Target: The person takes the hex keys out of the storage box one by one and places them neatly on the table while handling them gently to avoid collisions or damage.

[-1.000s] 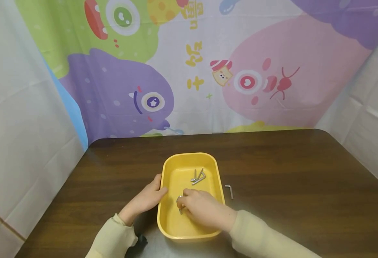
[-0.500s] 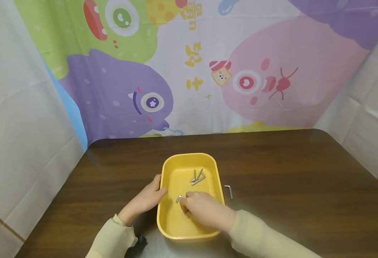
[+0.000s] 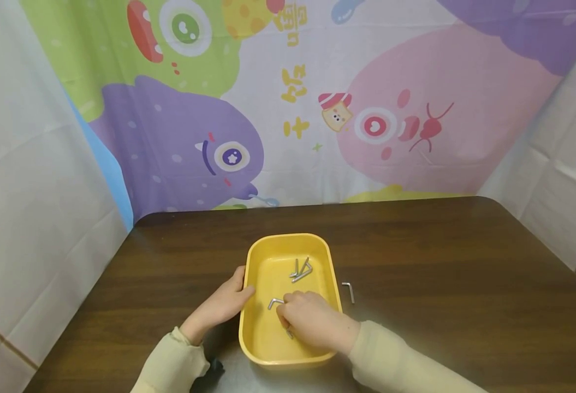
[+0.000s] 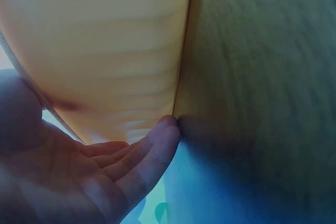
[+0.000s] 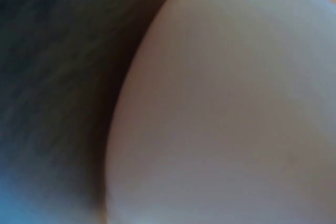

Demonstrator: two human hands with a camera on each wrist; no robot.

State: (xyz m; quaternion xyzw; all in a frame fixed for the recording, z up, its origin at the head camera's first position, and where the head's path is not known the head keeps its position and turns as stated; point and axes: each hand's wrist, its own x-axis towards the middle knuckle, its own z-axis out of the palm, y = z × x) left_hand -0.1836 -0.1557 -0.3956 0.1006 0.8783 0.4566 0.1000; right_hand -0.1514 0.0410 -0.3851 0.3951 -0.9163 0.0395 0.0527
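A yellow plastic tray [image 3: 265,349] with rounded corners stands near the front of the table. My left hand [image 3: 226,301] grips its left wall, thumb over the rim and fingers along the outside; in the left wrist view the fingertips reach the tray's bottom edge. Inside the tray, my right hand [image 3: 312,321] has curled fingers pinching a small hex key [image 3: 289,333], whose end pokes out below them. Another hex key [image 3: 271,303] lies beside the fingertips, partly hidden by them. Several more hex keys [image 3: 302,270] lie together toward the far end. A smooth blurred surface fills most of the right wrist view.
One loose hex key [image 3: 350,292] lies on the dark wooden table [image 3: 440,262], just right of the tray. Something black [image 3: 214,374] sits by the left sleeve. A cartoon-printed curtain [image 3: 297,164] hangs behind the table, with pale cloth at both sides.
My right fingers have drawn back slightly to the right and nearer, taking the pinched hex key along. The hex key by the fingertips shows more clearly. My left hand stays on the tray.
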